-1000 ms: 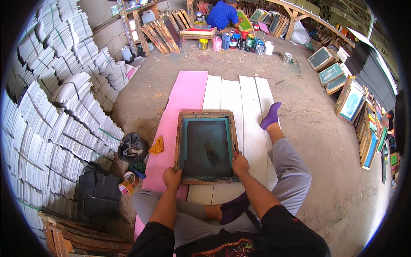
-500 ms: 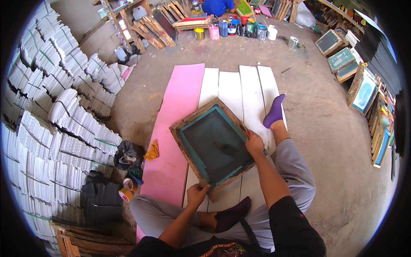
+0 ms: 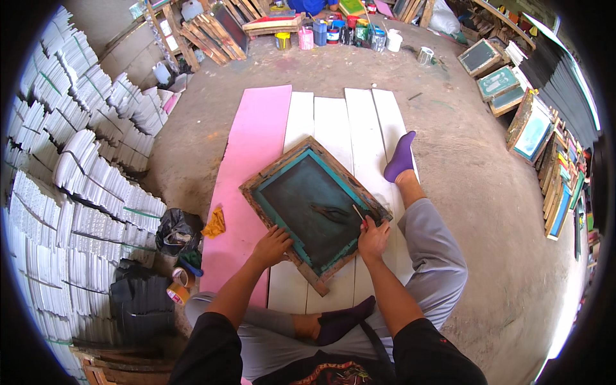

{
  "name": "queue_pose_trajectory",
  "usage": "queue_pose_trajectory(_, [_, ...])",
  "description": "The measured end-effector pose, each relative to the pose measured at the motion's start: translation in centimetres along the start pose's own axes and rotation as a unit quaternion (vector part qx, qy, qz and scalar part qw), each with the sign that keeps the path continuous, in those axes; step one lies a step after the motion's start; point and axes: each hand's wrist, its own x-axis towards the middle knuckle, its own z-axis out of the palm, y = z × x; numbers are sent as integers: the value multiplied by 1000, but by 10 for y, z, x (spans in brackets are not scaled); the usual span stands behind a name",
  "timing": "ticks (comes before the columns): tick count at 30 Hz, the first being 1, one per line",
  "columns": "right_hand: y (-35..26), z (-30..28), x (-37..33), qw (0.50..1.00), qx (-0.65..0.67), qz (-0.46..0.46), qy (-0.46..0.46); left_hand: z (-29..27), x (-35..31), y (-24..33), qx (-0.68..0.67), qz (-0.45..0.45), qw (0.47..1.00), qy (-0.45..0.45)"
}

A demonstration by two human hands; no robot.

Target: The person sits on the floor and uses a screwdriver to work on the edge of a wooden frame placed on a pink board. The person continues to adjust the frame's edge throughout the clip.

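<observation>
A screen-printing frame [image 3: 298, 192], with dark mesh, a teal border and worn wooden sides, lies tilted across my lap and the boards. My left hand [image 3: 273, 245] curls over its lower left wooden side. My right hand [image 3: 374, 237] is closed at the lower right side, pinching a slim tool [image 3: 357, 210] with a pale, thin end over the mesh; its exact kind is unclear. A dark elongated mark [image 3: 329, 213] shows on the mesh near that tool.
Beneath the frame lie a pink board [image 3: 256, 135] and white boards [image 3: 330, 128]. A yellow cloth [image 3: 214, 222], black plastic bag [image 3: 178, 230] and tape rolls [image 3: 178, 293] are at left, beside stacked white sheets [image 3: 96, 173]. Paint cans [image 3: 333, 33] stand far ahead; more frames [image 3: 532, 128] lean right.
My left hand has moved from the frame's bottom corner up to its lower left side. My right hand has shifted slightly inward and down, and the slim tool now points over the mesh.
</observation>
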Motion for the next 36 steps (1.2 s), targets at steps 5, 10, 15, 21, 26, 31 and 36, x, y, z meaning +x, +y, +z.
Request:
queue_pose_trajectory(5, [28, 29, 13, 993, 35, -80, 77, -4, 6, 19, 3, -9, 1000, 17])
queue_pose_trajectory(10, [22, 33, 40, 985, 116, -124, 23, 12, -5, 51, -11, -77, 994, 76])
queue_pose_trajectory(15, [-8, 24, 43, 985, 45, -164, -27, 14, 29, 102, -45, -176, 980, 88])
queue_pose_trajectory(21, [-60, 10, -6, 962, 85, -200, -168, 10, 49, 140, -143, -225, 963, 39])
queue_pose_trajectory(26, [-107, 30, -54, 933, 125, -186, -281, -4, -8, 84, -51, -227, 972, 22])
queue_pose_trajectory(31, [-141, 88, -86, 900, 226, -282, -244, 3, -43, 38, -21, -184, 983, -7])
queue_pose_trajectory(36, [-167, 86, -82, 942, 141, -218, -211, -10, -45, 48, -96, -199, 972, -74])
